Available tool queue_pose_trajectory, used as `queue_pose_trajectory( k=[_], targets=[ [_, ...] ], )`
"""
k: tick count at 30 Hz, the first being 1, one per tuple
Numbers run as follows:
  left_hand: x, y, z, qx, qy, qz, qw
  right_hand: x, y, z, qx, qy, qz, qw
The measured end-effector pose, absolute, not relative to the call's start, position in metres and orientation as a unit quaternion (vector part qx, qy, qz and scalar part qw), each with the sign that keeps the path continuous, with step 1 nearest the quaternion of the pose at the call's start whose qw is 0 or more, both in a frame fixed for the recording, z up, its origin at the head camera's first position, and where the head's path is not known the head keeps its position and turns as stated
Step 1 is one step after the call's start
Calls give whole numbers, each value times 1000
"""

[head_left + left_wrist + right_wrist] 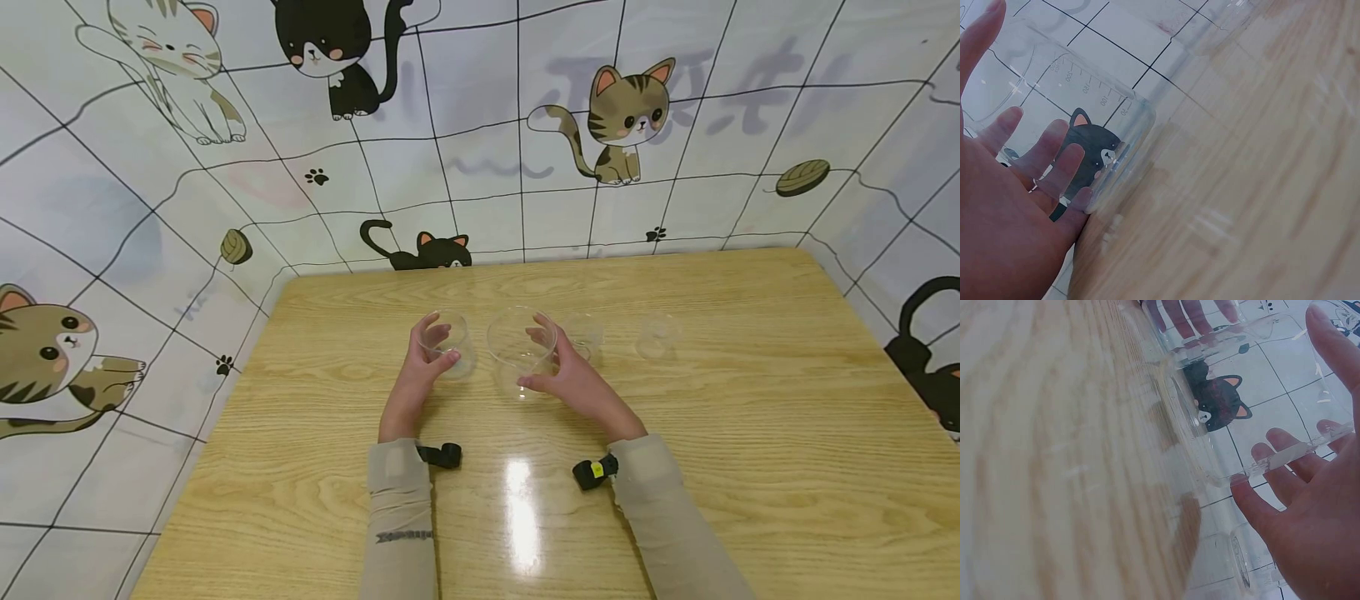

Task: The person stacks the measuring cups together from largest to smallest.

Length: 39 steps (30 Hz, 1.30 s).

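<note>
My left hand (418, 373) curls its fingers and thumb round a small clear glass beaker (457, 332). Printed volume marks show on this beaker (1100, 94) in the left wrist view. The right hand (576, 382) grips a larger clear beaker (516, 348), thumb on the near side and fingers round the right. Both vessels are upright, side by side with a narrow gap in the head view. Through the large beaker's glass (1279, 375), the right wrist view shows a cat drawing on the backdrop. Whether either base touches the table is hard to tell.
Right of the large beaker stands another clear glass vessel (588, 329). Farther right is a small transparent piece (658, 337), its shape hard to make out. The wooden table (300, 467) meets a cat-patterned cloth backdrop (487, 183) at the back and sides.
</note>
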State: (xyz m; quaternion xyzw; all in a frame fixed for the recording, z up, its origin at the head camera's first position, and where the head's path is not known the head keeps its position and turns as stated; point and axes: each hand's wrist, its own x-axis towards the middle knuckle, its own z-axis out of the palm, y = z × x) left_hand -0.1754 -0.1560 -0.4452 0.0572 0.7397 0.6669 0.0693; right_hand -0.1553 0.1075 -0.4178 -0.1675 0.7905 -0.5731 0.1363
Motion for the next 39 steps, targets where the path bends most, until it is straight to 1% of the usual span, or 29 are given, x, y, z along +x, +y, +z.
queue_pose_trajectory(
  k=[29, 39],
  targets=[
    [-176, -157, -448, 59, 741, 666, 68, -155, 107, -421, -166, 791, -573, 136],
    [-175, -155, -444, 48, 739, 670, 44, -156, 107, -421, -167, 792, -572, 135]
  ],
)
